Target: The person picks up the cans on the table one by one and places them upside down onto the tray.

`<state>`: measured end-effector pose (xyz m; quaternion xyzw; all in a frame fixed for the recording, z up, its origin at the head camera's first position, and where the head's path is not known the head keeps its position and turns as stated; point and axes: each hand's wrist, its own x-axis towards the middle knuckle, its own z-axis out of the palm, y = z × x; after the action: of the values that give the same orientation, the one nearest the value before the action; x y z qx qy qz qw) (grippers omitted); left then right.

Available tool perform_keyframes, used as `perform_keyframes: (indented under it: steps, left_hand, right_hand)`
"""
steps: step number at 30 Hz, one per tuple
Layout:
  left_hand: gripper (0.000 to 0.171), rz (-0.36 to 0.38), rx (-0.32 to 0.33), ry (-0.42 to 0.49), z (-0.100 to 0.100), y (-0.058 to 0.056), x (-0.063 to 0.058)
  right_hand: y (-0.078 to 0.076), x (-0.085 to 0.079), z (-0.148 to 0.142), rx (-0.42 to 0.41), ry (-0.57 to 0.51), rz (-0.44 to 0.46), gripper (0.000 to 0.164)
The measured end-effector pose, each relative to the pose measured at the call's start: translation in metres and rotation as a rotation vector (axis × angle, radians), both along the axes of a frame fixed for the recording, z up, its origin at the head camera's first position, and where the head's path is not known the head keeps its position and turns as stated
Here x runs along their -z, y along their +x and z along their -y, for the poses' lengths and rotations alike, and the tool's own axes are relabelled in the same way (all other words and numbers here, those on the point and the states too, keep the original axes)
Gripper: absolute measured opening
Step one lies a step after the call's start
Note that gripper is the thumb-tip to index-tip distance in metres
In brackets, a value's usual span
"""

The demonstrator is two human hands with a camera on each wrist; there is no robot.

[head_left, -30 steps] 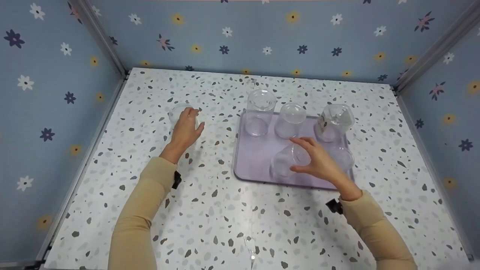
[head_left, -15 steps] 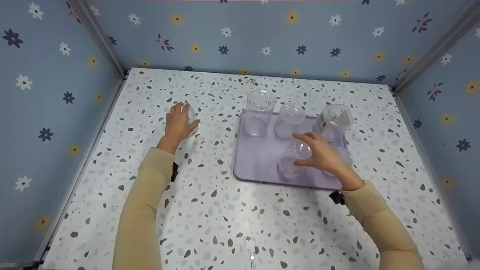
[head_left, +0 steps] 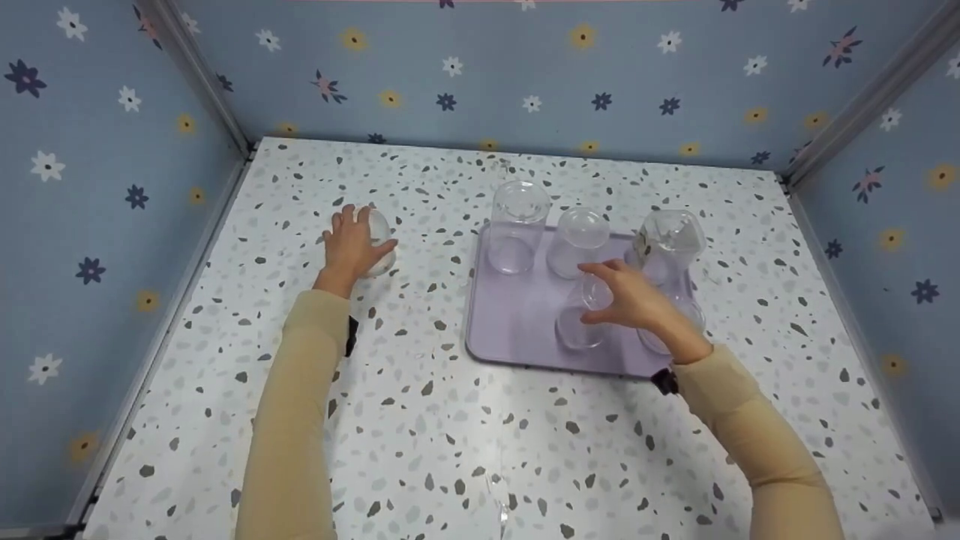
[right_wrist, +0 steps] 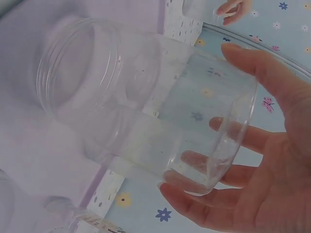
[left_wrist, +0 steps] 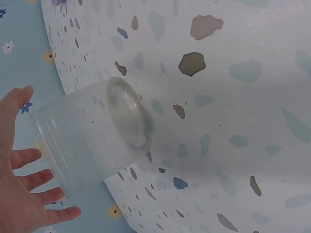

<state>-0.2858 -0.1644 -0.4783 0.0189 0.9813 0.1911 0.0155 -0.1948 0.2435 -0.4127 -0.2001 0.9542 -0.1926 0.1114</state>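
A clear jar [head_left: 381,259] stands on the table at the left, its threaded mouth up in the left wrist view [left_wrist: 92,141]. My left hand [head_left: 349,244] is spread over its mouth, fingers apart and fingertips right at the rim. On the lilac tray [head_left: 510,330] a second clear jar [right_wrist: 141,111] stands mouth down. My right hand [head_left: 634,300] holds this jar by its upturned base, thumb on one side and fingers round the other. Behind that hand, another clear jar [head_left: 652,343] on the tray is partly hidden.
Along the tray's back edge stand a tall clear jar [head_left: 517,232], a shorter one [head_left: 579,244] and a square one [head_left: 670,240] with a small printed patch. Speckled tabletop [head_left: 420,420] lies around the tray, with flowered walls [head_left: 495,67] behind and beside it.
The left hand has shifted left, from over the left jar to its mouth's left side, and its fingers have spread. The right hand has moved its jar slightly on the tray.
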Motion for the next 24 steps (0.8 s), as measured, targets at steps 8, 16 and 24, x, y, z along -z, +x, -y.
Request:
perform_keyframes:
  steps: [8,16,24]
  left_hand:
    - [0.089,0.031,-0.053,0.031,0.002,-0.004,-0.002]
    - [0.098,0.103,-0.078,0.015,0.001,-0.009,-0.005]
    - [0.099,0.156,-0.073,-0.018,0.002,-0.011,-0.005]
  right_hand:
    - [-0.006,0.002,0.004,0.011,0.022,0.004,0.080]
    - [-0.009,0.006,0.005,-0.025,0.038,-0.025,0.080]
    - [-0.010,0.007,0.008,-0.026,0.053,-0.008,0.080]
